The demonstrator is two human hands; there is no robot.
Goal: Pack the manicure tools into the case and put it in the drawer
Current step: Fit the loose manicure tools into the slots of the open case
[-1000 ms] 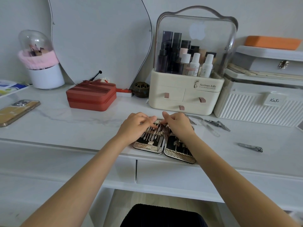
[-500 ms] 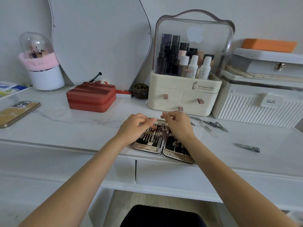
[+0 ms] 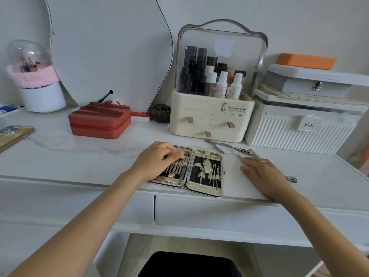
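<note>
The manicure case (image 3: 205,191) lies open and flat at the front edge of the white vanity top, its gold-rimmed halves lined in black with several steel tools strapped in. My left hand (image 3: 157,159) rests on the left half, fingers pressing on the tools there. My right hand (image 3: 261,173) hovers over the table to the right of the case, fingers spread and holding nothing. Loose tools lie beyond it: cuticle nippers (image 3: 216,145), a nail clipper (image 3: 244,150) and a small clipper (image 3: 291,178) half hidden by my wrist. Two closed drawers (image 3: 209,210) sit under the top.
A cream cosmetics organiser (image 3: 211,116) stands right behind the case, a white ribbed box (image 3: 299,132) to its right. A red zip case (image 3: 99,122), a phone (image 3: 14,134), a brush holder (image 3: 38,92) and a mirror occupy the left and back.
My right hand has left the case and moved right, onto the table near the loose tools. The right half of the case is now uncovered. My left hand stays on the left half.
</note>
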